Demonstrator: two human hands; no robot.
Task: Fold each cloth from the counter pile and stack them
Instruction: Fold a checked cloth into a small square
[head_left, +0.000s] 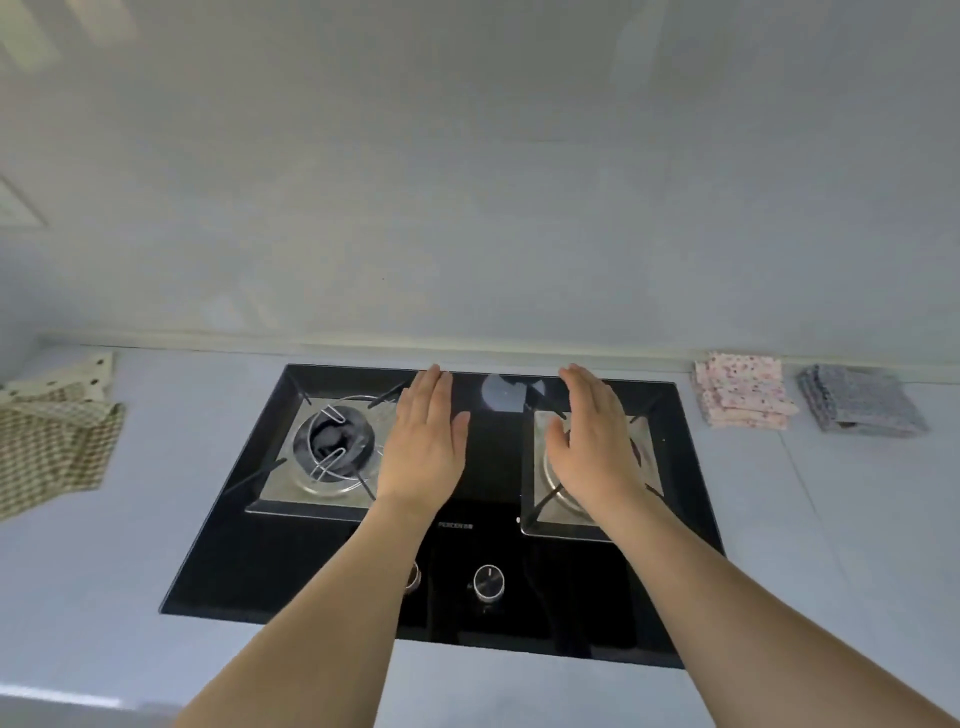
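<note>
Both hands hang flat above the black glass two-burner gas hob (483, 519), holding nothing: the left hand (423, 447) over the inner edge of the left burner, the right hand (597, 447) over the right burner, fingers straight and together. The loose pile of unfolded cloths, a cream dotted one lying on a brown-and-cream checked one (52, 431), sits at the far left of the pale blue counter (857, 545). At the far right, beside the wall, stand a folded stack of pink floral cloths (743, 392) and, just beside it, a folded stack of grey-blue patterned cloths (860, 400). The next step is probably to reach left for the top cloth. Take it by two corners, lift it clear of the burners, and fold it on bare counter, matching edges before creasing.
</note>
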